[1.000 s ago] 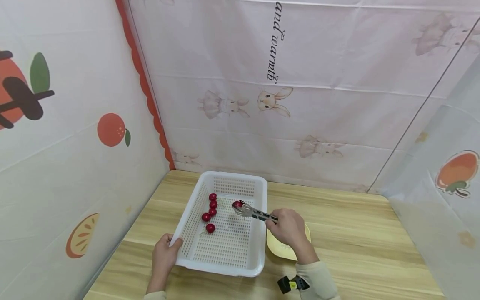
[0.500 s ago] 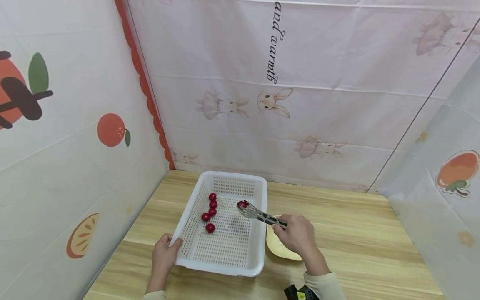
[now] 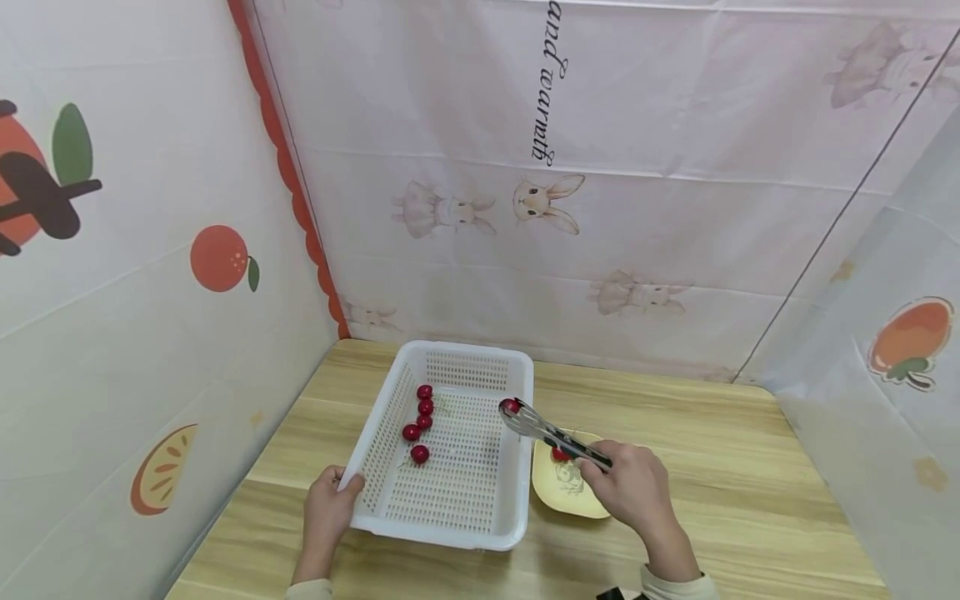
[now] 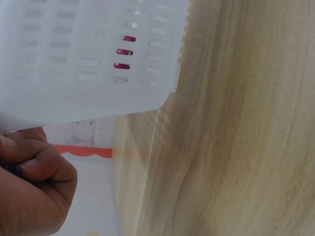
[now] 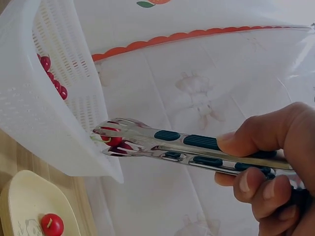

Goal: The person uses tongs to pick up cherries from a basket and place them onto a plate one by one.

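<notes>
Booth-like nook: cartoon-print sheets (image 3: pixel 675 225) bordering wood-grain table (image 3: pixel 735 483).

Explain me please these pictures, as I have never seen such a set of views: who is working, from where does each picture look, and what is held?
No machine here: a person works bare-handed. The widest picture looks down from the head; the other two look from the left and right wrists. On the wooden table are a white basket holding five small red fruits, and a yellow plate with another red fruit. The left hand grips the basket's rim. The right hand holds metal tongs, which pinch one more fruit.
</notes>
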`<state>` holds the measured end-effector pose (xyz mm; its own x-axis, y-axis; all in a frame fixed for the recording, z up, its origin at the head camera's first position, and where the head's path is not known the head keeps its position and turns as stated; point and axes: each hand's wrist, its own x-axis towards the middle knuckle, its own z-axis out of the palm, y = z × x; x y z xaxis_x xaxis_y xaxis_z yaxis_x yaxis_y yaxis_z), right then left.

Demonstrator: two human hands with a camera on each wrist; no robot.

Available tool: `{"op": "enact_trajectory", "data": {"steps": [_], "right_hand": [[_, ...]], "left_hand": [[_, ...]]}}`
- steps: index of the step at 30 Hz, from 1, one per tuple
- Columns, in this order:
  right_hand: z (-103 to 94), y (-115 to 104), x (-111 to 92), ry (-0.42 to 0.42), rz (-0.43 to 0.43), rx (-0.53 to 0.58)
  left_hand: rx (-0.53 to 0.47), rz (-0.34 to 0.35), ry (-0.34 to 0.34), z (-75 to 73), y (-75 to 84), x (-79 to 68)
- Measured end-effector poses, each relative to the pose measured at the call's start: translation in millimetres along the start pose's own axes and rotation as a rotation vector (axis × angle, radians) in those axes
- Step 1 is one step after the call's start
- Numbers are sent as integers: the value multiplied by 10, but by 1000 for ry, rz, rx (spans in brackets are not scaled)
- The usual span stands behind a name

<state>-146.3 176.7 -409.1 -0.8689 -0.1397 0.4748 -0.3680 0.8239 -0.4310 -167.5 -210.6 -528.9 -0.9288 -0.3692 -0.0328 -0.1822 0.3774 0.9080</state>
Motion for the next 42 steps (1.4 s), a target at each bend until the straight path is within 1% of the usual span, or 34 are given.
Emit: {"op": "enact_trajectory", "data": {"steps": [2, 6, 12, 15, 19, 21, 25, 28, 31, 36, 42], "right_hand": [[-25, 26, -37, 24, -14, 2], [-81, 59, -113, 52, -5, 6], [-171, 125, -239, 105, 30, -5], [-206, 181, -312, 114, 75, -22], [-233, 250, -384, 75, 153, -30], [-230, 279, -412, 29, 206, -17], [-173, 342, -461, -95, 336, 13], [-106, 383, -501, -160, 393, 15], [-45, 413, -540, -174, 399, 18], [26, 442, -581, -165, 394, 26], [64, 460, -597, -154, 434, 10]], "left_hand": [[2, -1, -1, -2, 3, -4], [5, -5, 0, -3, 0, -6], [8, -5, 3, -2, -9, -1], [7, 0, 3, -3, -11, -2], [4, 0, 0, -7, -8, -4], [5, -5, -1, -8, -9, -4], [7, -16, -4, -10, -7, -5], [7, -20, -11, -12, -5, -5], [8, -20, -8, -13, -3, -2], [13, -4, 0, -14, -4, 3], [14, 17, -1, -9, -8, 1]]}}
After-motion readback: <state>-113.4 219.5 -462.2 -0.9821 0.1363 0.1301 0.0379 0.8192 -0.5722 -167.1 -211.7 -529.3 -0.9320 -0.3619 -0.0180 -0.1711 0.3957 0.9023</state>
